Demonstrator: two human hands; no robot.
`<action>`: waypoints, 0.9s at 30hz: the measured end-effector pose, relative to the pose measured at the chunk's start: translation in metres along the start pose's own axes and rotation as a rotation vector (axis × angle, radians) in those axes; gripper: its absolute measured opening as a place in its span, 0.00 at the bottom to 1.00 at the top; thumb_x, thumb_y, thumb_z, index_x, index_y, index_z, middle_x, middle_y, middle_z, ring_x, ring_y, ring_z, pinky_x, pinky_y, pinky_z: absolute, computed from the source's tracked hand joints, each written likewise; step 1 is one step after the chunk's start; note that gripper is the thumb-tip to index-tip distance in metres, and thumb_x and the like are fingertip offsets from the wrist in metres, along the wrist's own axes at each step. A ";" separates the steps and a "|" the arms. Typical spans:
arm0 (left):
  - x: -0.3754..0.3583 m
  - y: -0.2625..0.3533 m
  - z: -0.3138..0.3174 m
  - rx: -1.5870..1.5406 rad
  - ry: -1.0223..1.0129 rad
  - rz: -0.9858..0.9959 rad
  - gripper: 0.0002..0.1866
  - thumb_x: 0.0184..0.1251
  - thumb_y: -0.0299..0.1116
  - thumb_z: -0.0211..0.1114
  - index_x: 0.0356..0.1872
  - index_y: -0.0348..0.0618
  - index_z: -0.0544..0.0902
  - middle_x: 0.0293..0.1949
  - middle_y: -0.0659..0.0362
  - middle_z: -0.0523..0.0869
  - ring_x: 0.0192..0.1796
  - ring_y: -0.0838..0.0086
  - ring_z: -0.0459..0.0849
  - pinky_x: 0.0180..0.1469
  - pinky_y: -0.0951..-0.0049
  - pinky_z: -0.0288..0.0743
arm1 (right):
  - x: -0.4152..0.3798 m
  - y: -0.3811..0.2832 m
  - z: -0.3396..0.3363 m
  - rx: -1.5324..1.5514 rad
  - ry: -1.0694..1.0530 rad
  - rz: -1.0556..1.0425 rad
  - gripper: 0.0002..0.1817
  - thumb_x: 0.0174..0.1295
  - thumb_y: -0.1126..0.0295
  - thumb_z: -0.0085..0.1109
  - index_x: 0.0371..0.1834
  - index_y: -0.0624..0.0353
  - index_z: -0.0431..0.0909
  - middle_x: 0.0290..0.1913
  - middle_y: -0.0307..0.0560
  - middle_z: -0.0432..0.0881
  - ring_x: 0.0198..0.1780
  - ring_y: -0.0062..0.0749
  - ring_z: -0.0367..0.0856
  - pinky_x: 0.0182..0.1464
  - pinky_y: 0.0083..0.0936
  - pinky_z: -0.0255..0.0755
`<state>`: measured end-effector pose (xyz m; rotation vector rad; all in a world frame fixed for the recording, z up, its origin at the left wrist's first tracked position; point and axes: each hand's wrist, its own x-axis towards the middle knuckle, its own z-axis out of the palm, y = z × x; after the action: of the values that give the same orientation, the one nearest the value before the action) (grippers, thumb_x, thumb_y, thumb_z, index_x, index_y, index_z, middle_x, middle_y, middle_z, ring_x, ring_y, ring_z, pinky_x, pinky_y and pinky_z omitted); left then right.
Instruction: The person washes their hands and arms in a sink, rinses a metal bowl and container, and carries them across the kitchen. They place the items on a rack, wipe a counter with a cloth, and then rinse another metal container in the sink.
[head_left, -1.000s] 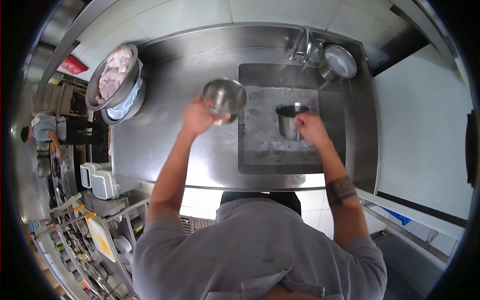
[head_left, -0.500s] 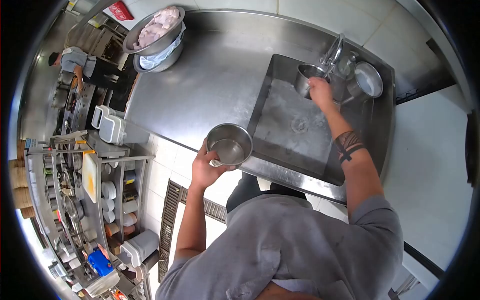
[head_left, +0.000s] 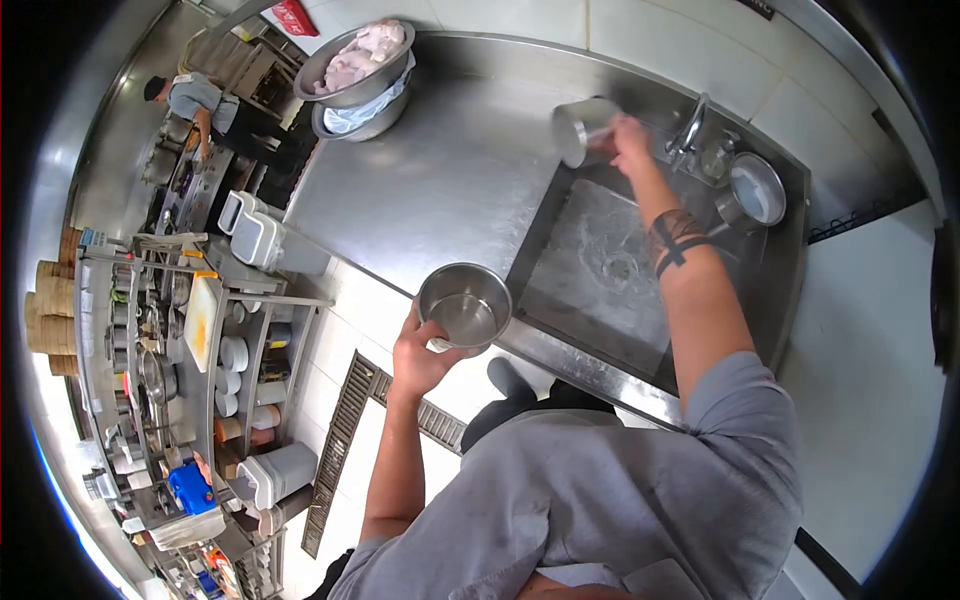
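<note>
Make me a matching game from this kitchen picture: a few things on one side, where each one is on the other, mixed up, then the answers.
Things:
1. steel bowl
2. steel cup
3. bowl of pale raw meat
4. small pot

Places:
A. back left corner of the steel counter
B. in the right hand, tipped on its side at the sink's far edge
C. on the ledge right of the tap
D. in the left hand, at the counter's near edge

Pairs: 1-D, 2-B, 3-A, 4-C
</note>
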<state>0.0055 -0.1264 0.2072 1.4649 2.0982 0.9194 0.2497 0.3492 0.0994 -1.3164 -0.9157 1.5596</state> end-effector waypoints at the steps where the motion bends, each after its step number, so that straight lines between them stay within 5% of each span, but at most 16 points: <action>1: -0.001 0.002 0.000 0.015 -0.019 -0.025 0.20 0.36 0.34 0.91 0.27 0.37 0.87 0.67 0.43 0.81 0.64 0.52 0.86 0.62 0.58 0.82 | 0.016 -0.006 -0.022 -0.070 0.037 0.053 0.21 0.79 0.52 0.48 0.65 0.53 0.73 0.52 0.53 0.84 0.58 0.58 0.85 0.46 0.75 0.77; 2: 0.000 0.003 -0.001 0.027 -0.040 -0.045 0.20 0.38 0.36 0.90 0.27 0.39 0.87 0.71 0.41 0.79 0.67 0.51 0.85 0.62 0.58 0.83 | 0.018 -0.005 -0.037 0.052 0.043 0.082 0.24 0.80 0.51 0.48 0.69 0.54 0.71 0.54 0.55 0.83 0.57 0.62 0.84 0.58 0.83 0.71; 4: 0.000 -0.008 0.002 0.060 -0.059 -0.055 0.20 0.38 0.37 0.90 0.28 0.40 0.88 0.72 0.40 0.78 0.69 0.50 0.83 0.63 0.59 0.83 | 0.013 0.001 -0.059 0.023 0.125 0.092 0.22 0.81 0.51 0.50 0.65 0.53 0.75 0.52 0.52 0.85 0.55 0.54 0.86 0.59 0.67 0.77; 5: -0.001 -0.013 0.006 0.037 -0.036 -0.016 0.20 0.36 0.35 0.91 0.28 0.38 0.88 0.69 0.43 0.80 0.66 0.51 0.85 0.62 0.57 0.82 | 0.010 0.008 -0.069 0.018 0.133 0.086 0.22 0.81 0.51 0.50 0.65 0.53 0.75 0.52 0.52 0.85 0.55 0.54 0.86 0.59 0.67 0.77; 7: -0.002 -0.019 0.009 0.000 -0.025 0.004 0.21 0.35 0.33 0.91 0.28 0.37 0.87 0.65 0.45 0.83 0.64 0.51 0.86 0.62 0.56 0.82 | -0.002 0.029 -0.087 -0.313 0.140 -0.069 0.16 0.78 0.55 0.57 0.52 0.56 0.83 0.45 0.49 0.87 0.50 0.41 0.87 0.53 0.48 0.80; 8: -0.002 -0.020 0.008 -0.007 -0.032 0.001 0.21 0.35 0.33 0.91 0.28 0.37 0.87 0.65 0.45 0.83 0.64 0.51 0.86 0.62 0.56 0.82 | -0.022 0.030 -0.093 -0.321 0.147 -0.064 0.16 0.78 0.55 0.57 0.52 0.56 0.83 0.45 0.49 0.87 0.50 0.41 0.87 0.53 0.48 0.80; 10: 0.003 -0.022 0.006 -0.017 -0.068 -0.011 0.21 0.36 0.33 0.91 0.28 0.36 0.87 0.65 0.44 0.83 0.65 0.51 0.86 0.63 0.55 0.81 | -0.073 0.025 -0.103 -0.980 -0.017 -0.323 0.13 0.72 0.60 0.65 0.40 0.59 0.86 0.39 0.49 0.88 0.44 0.41 0.87 0.47 0.41 0.78; 12: 0.010 -0.030 0.006 -0.046 -0.087 0.008 0.21 0.36 0.33 0.91 0.28 0.36 0.87 0.65 0.43 0.83 0.64 0.51 0.86 0.62 0.56 0.82 | -0.104 0.043 -0.118 -1.186 -0.078 -0.624 0.12 0.69 0.60 0.64 0.40 0.57 0.87 0.38 0.59 0.85 0.46 0.59 0.84 0.48 0.49 0.77; 13: 0.013 -0.033 0.007 -0.068 -0.092 0.018 0.21 0.35 0.34 0.91 0.28 0.36 0.87 0.64 0.43 0.84 0.64 0.52 0.86 0.61 0.57 0.82 | -0.117 0.054 -0.125 -1.218 -0.063 -0.857 0.09 0.67 0.64 0.65 0.36 0.59 0.86 0.38 0.57 0.85 0.46 0.61 0.82 0.50 0.51 0.76; 16: 0.027 -0.043 0.001 -0.031 -0.094 0.087 0.20 0.36 0.35 0.90 0.28 0.38 0.88 0.68 0.43 0.81 0.63 0.52 0.87 0.59 0.59 0.84 | -0.145 0.070 -0.133 -1.158 0.010 -1.052 0.08 0.68 0.67 0.67 0.39 0.61 0.86 0.40 0.55 0.87 0.45 0.56 0.82 0.50 0.47 0.77; 23: 0.082 -0.076 -0.037 -0.083 -0.177 0.161 0.20 0.37 0.35 0.90 0.27 0.38 0.87 0.69 0.44 0.81 0.63 0.51 0.87 0.58 0.59 0.85 | -0.185 0.060 -0.087 -1.204 0.176 -0.987 0.07 0.67 0.70 0.68 0.41 0.63 0.86 0.41 0.53 0.87 0.46 0.54 0.83 0.51 0.44 0.78; 27: 0.116 -0.128 -0.069 -0.109 -0.209 0.114 0.21 0.36 0.36 0.90 0.27 0.38 0.87 0.69 0.42 0.80 0.63 0.51 0.87 0.57 0.59 0.85 | -0.210 0.039 0.011 -1.208 -0.019 -1.025 0.08 0.68 0.66 0.66 0.43 0.57 0.88 0.45 0.50 0.88 0.49 0.51 0.83 0.54 0.45 0.78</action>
<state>-0.1661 -0.0660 0.1668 1.5640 1.8044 0.8663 0.2452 0.1387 0.1370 -1.1493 -2.2410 0.1165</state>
